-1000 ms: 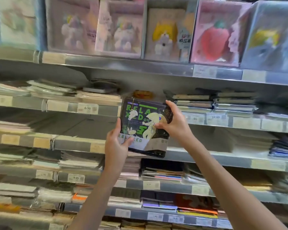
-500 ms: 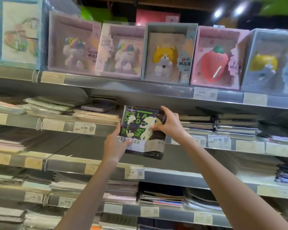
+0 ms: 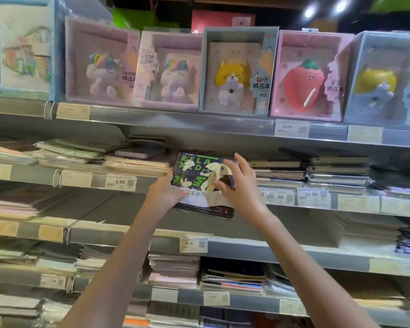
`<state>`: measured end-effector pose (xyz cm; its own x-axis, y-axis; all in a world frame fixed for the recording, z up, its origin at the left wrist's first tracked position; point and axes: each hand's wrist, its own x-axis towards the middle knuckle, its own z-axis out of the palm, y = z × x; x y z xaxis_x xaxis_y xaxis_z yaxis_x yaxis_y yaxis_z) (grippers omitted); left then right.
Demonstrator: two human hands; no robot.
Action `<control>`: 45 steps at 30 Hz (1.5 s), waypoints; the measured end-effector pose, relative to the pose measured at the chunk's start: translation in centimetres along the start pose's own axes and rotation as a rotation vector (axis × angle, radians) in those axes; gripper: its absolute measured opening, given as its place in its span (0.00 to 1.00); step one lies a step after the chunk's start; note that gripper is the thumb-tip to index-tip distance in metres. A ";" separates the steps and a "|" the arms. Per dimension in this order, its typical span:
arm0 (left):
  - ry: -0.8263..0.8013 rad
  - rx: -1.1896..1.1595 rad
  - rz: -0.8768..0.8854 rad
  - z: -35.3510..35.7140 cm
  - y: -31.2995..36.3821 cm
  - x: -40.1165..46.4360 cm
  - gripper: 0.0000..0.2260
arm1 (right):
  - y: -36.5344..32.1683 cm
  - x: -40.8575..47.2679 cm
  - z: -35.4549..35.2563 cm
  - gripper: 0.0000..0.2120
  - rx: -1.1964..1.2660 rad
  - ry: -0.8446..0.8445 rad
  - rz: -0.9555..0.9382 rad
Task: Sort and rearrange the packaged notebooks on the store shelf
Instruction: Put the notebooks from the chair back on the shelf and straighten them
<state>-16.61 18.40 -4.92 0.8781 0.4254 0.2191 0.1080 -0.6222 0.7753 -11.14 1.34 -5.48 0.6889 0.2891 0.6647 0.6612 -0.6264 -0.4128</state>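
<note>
I have the dark packaged notebook point(image 3: 200, 183), the one with green lettering and a pale umbrella figure on its cover, up in front of the second shelf point(image 3: 81, 179). Its top edge leans into the gap between the pale stack of notebooks point(image 3: 137, 163) on the left and the dark stacks point(image 3: 310, 171) on the right, while its lower edge hangs out past the shelf lip, over the price rail. So it is at the slot but not yet lying in it, as I judge it.

My left hand point(image 3: 165, 191) holds the lower left corner; I take my fingers there to be curled under the edge, though the pack hides them. My right hand point(image 3: 234, 183) lies on the cover, its fingers point(image 3: 240, 160) spread fairly straight toward the upper right corner, the thumb low on the face, pressing rather than pinching.

What looks done: the neighbouring stacks on this shelf lie flat and roughly squared. What is left: this notebook must be tipped flat and pushed back into its gap. The piles point(image 3: 173, 271) on the lower shelves look uneven, some blurred, so I guess more sorting waits there.

Above, the top shelf carries boxed notebooks upright in a row: two unicorn boxes point(image 3: 133, 65), a cat box point(image 3: 234, 72) and a strawberry box point(image 3: 305, 76). Price tags point(image 3: 120, 182) run along the rails.
</note>
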 end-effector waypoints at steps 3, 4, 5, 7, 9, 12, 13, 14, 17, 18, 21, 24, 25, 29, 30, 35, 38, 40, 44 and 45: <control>-0.042 0.039 -0.002 -0.7 0.9 0.0 0.27 | 0.0 -4.0 1.2 0.30 -0.030 -0.053 -0.049; -0.053 0.053 0.003 -0.9 1.1 0.0 0.25 | 0.2 -4.9 1.7 0.32 -0.067 -0.088 -0.054; -0.060 0.057 -0.004 -1.1 1.4 0.1 0.24 | 0.4 -5.4 2.1 0.33 -0.095 -0.104 -0.062; -0.084 0.019 -0.045 -1.4 1.7 0.1 0.27 | 0.9 -5.5 2.5 0.30 -0.086 -0.039 -0.109; -0.095 -0.021 -0.052 -1.6 1.6 0.1 0.32 | 1.3 -4.9 2.5 0.30 -0.018 0.049 -0.167; 0.041 -0.035 0.076 -1.8 1.1 -0.2 0.38 | 1.1 -4.1 1.9 0.31 0.110 0.093 -0.159; 0.105 -0.057 0.129 -1.8 0.9 -0.3 0.36 | 0.9 -3.9 1.7 0.28 0.140 0.105 -0.145; 0.156 -0.092 0.168 -1.9 0.9 -0.4 0.35 | 0.7 -3.6 1.4 0.26 0.168 0.119 -0.137; 0.272 -0.197 0.227 -1.8 0.9 -0.7 0.27 | 0.4 -2.4 0.4 0.21 0.259 0.177 -0.122; 0.308 -0.219 0.255 -1.7 1.1 -0.7 0.24 | 0.3 -1.9 0.2 0.21 0.271 0.193 -0.119; 0.369 -0.246 0.328 -1.0 1.6 0.1 0.18 | 0.4 -0.2 0.2 0.20 0.300 0.215 -0.093; 0.382 -0.257 0.292 0.2 1.7 1.5 0.19 | 1.1 1.2 1.3 0.22 0.257 0.202 -0.107; 0.385 -0.272 0.282 0.7 1.7 2.2 0.19 | 1.4 1.6 1.7 0.22 0.221 0.190 -0.121; 0.405 -0.236 0.280 2.1 1.9 4.4 0.23 | 2.8 3.5 2.7 0.23 -0.047 0.245 -0.189; 0.402 -0.214 0.272 2.3 2.0 4.9 0.24 | 3.2 4.0 3.0 0.25 -0.150 0.282 -0.201; 0.375 0.097 0.310 4.4 0.6 6.1 0.28 | 5.6 4.9 4.5 0.27 -0.478 0.345 -0.218; 0.379 0.331 0.332 5.9 -0.3 5.9 0.28 | 7.0 4.3 4.9 0.19 -0.545 0.279 -0.200; 0.451 0.471 0.339 6.6 -0.7 6.0 0.29 | 7.2 4.1 4.9 0.22 -0.536 0.214 -0.172; 0.535 0.528 0.346 7.2 -1.3 6.3 0.30 | 7.6 4.0 5.1 0.28 -0.591 0.153 -0.163; 0.504 0.545 0.329 7.2 -1.3 6.5 0.31 | 7.6 4.0 5.1 0.29 -0.605 0.135 -0.159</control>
<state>-7.70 17.21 -8.75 0.6028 0.3291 0.7269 0.2070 -0.9443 0.2558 -1.86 1.44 -9.17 0.5269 0.3434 0.7775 0.4404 -0.8927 0.0958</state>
